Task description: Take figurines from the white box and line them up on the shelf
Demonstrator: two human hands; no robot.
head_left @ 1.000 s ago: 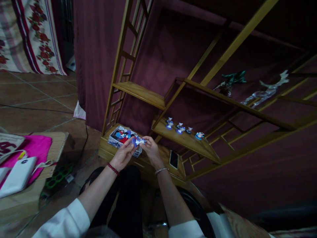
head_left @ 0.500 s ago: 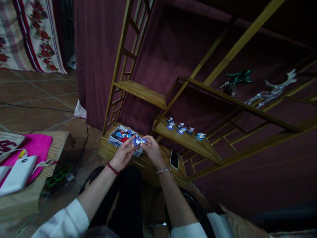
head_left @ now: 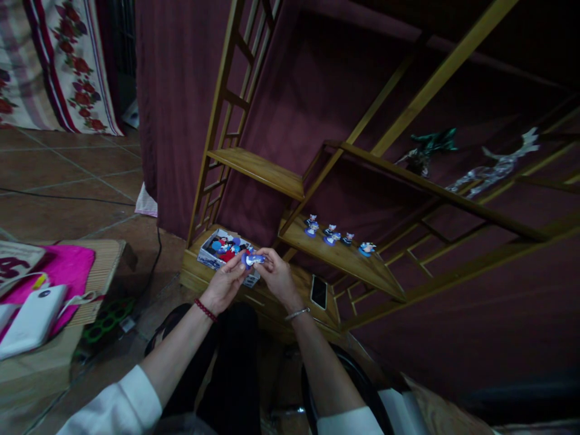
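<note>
Between my two hands is a small purple and white figurine (head_left: 254, 259) on a round purple base. My left hand (head_left: 225, 283) is closed on its base end. At the other end, the fingertips of my right hand (head_left: 277, 273) pinch the figurine. Just behind them stands an open box (head_left: 209, 258) on the lower board of the wooden shelf unit, filled with red, blue and black figurines (head_left: 228, 246). Several similar figurines (head_left: 332, 235) stand on the shelf board (head_left: 344, 258) to the right, some with purple bases and one with a blue base.
A phone (head_left: 319, 291) lies on the low board at the right. Higher up are a green ornament (head_left: 432, 148) and a clear deer-like ornament (head_left: 496, 163). At left, a cardboard-topped table (head_left: 106, 266) carries a white power bank (head_left: 34, 320) and a pink cloth (head_left: 81, 266).
The figurine has turned slightly between my fingers, and my right hand has shifted a little. Both hands keep their hold; the shelf figurines stay where they were.
</note>
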